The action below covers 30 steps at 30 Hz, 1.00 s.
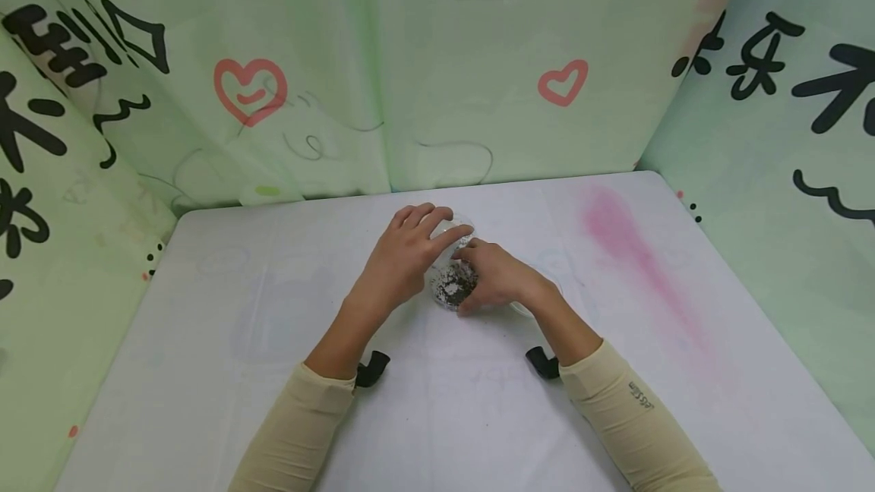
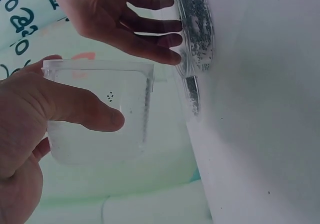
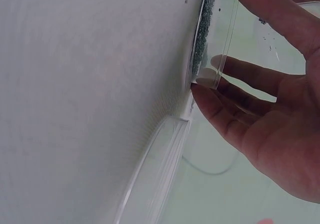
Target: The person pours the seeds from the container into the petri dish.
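My left hand (image 1: pixel 403 249) grips a clear plastic cup (image 2: pixel 100 139), its thumb across the side wall. In the left wrist view the cup is tipped sideways with its rim toward my right hand (image 1: pixel 502 275). Dark specks cling to its wall. A round clear container (image 1: pixel 454 287) of dark granules with pale bits stands on the table just nearer to me. My right hand holds this container from the right, thumb at the near side and fingers at the far side. Behind it, another low dark-filled piece (image 2: pixel 192 95) shows in the left wrist view.
A clear round lid or dish (image 3: pixel 155 169) lies on the white-covered table (image 1: pixel 342 431), right beside my right hand. A few dark grains are scattered on the cloth. Pale green curtains (image 1: pixel 465 120) with drawings enclose the back and both sides.
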Tool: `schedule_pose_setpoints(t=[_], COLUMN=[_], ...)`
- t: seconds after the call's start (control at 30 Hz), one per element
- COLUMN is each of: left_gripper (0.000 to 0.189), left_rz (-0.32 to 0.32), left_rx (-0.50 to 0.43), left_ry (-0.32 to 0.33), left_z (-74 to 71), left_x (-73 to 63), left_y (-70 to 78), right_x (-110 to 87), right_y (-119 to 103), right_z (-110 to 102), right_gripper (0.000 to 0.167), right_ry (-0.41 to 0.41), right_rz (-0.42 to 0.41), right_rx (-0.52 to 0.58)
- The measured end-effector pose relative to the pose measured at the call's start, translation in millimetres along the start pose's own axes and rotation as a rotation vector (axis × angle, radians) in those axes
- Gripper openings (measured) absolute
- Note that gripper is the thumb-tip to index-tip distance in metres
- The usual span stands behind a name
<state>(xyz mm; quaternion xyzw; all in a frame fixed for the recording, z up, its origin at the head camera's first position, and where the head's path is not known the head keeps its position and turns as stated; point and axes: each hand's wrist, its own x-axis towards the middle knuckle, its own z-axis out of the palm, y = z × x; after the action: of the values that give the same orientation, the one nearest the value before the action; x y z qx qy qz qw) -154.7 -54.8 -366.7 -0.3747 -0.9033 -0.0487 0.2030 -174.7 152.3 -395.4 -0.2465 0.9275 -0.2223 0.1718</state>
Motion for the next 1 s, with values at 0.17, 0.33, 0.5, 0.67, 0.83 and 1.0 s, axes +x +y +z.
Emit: schedule_pose_setpoints(t=[0.17,0.33,0.5,0.67,0.83,1.0], left_gripper=[0.08,0.075,0.072,0.062,0.056,0.056], left_rz=[0.046,0.071,0.097,0.132,0.157,0.174], left_rx=[0.028,0.059,0.083,0.103,0.133,0.154], left_ry=[0.004,0.019,0.033,0.053,0.068,0.057], left_z=[-0.4,-0.8,-0.8,0.5,-0.5,-3.4], left_x=[2.8,4.5,5.6,7.2,9.4,10.1], left_y=[4.7,7.3,8.7,10.3,12.3,13.9], right_x=[0.4,-0.7,-2.1,-4.4,-6.5,-8.7], right_y=[1,2,2,1,2,0], right_z=[1,0,0,1,1,1], right_gripper=[0.084,0.077,0.086,0.097,0.106,0.112], right_ry=[0.007,0.013,0.016,0.029,0.05,0.059], right_rz=[-0.026,-0.029,-0.029,-0.021,-0.034,-0.04], right_rx=[0.012,0.015,0.04,0.079,0.095,0.126])
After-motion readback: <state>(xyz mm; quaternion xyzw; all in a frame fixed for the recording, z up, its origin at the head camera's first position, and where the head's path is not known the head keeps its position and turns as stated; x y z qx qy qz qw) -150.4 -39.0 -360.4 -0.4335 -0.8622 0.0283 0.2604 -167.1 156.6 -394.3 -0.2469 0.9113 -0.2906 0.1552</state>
